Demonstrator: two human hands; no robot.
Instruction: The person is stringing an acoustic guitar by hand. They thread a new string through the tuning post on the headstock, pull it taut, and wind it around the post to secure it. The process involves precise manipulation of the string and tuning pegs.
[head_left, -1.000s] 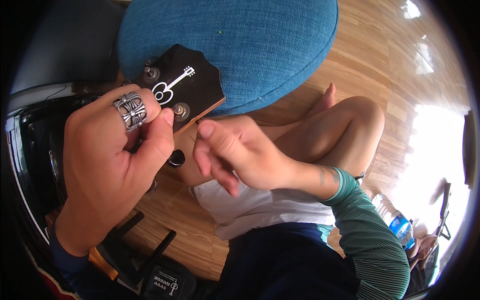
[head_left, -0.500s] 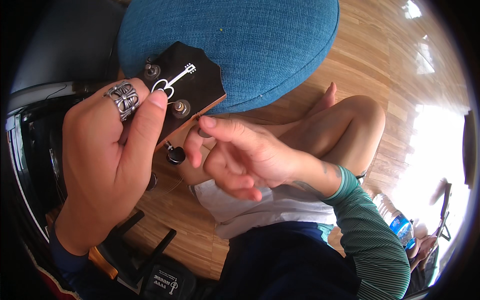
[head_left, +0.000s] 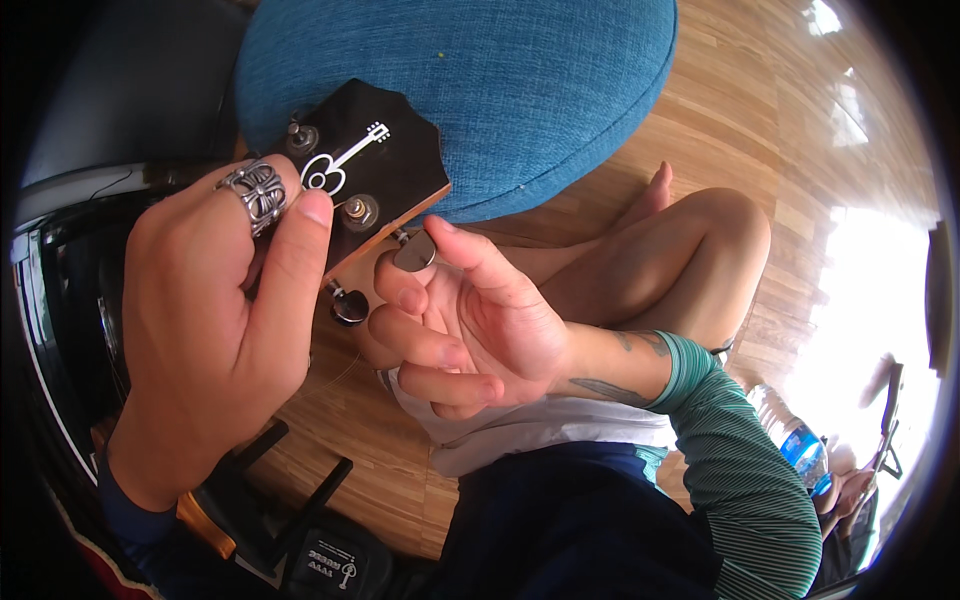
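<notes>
The dark headstock (head_left: 400, 125) of a small stringed instrument, with a white guitar-shaped inlay, lies tilted at upper left. Two metal string posts show on its face, one of them a tuning post (head_left: 358, 212) near its right edge. My left hand (head_left: 215, 290), wearing a silver ring, is closed over the headstock, thumb against the bent fingers; what it pinches is hidden. My right hand (head_left: 470, 315) has thumb and index finger at a shiny tuning peg (head_left: 415, 250) on the headstock's side, the other fingers curled. Below it sits a second tuning peg (head_left: 349, 307), untouched.
A round blue cushion seat (head_left: 480, 90) stands just beyond the headstock. My crossed leg (head_left: 670, 250) rests on the wooden floor (head_left: 740, 120). At right is a plastic bottle (head_left: 800, 445). A black case (head_left: 335, 560) lies at lower left, by black stand legs (head_left: 325, 500).
My right hand has turned at the wrist, its palm and curled fingers now more exposed, and the tuning peg's flat button shows more. My left hand stays almost in place.
</notes>
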